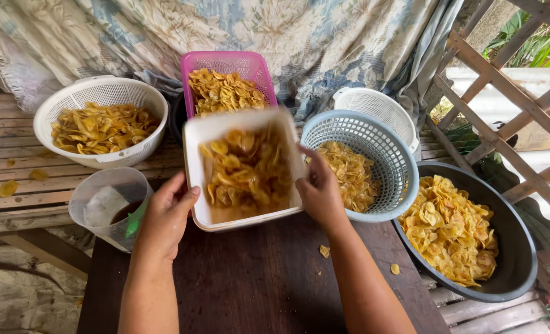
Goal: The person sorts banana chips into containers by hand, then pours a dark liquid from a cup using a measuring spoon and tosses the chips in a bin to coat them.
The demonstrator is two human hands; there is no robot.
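A white rectangular tub point(194, 142) full of golden fried chips is held up and tilted above the dark wooden table point(250, 284); it looks blurred. My left hand point(167, 213) grips its left side. On the tub's right side sits my right hand point(318, 192), fingers curled over the rim. Loose chip crumbs lie on the table under my right forearm.
Around the tub stand a white round basket of chips point(102, 93), a pink rectangular basket of chips point(225, 62), a blue-grey basket of chips point(399, 161), a dark basin of paler chips point(510, 247), an empty white basket point(380, 105) and a clear plastic jug point(108, 204). Wooden lattice stands at right.
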